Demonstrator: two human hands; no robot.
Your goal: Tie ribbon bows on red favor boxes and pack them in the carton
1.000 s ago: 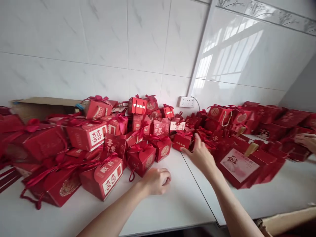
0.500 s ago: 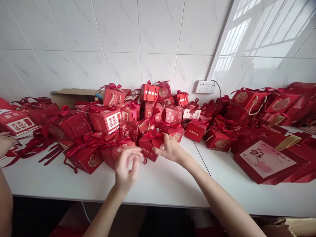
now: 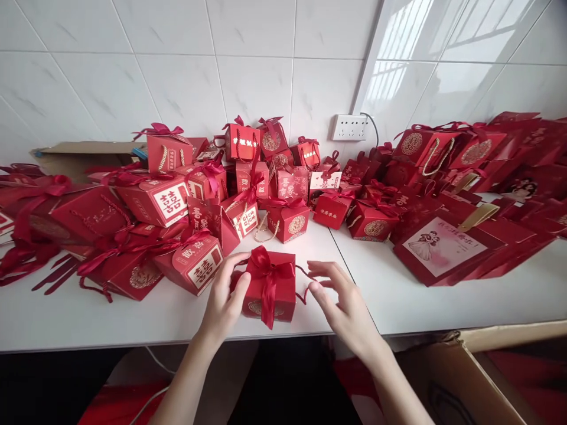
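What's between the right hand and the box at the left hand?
In the head view, a red cord handle from the box loops toward the right hand.

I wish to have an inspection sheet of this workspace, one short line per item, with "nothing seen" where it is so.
Surface: white table, crossed by a dark seam.
Job's things: front red box with a ribbon bow on top; a cord handle sticks out at its right.
Clutter: piled gift boxes; red bags at right; loose ribbons at left.
Hands: left hand holds the box's left end; right hand has fingers parted beside the cord handle, contact unclear.
Cables: dark cable at the wall socket; pale cable below the table.
Surroundings: tiled wall; open carton at lower right.
Liquid spills: nothing seen.
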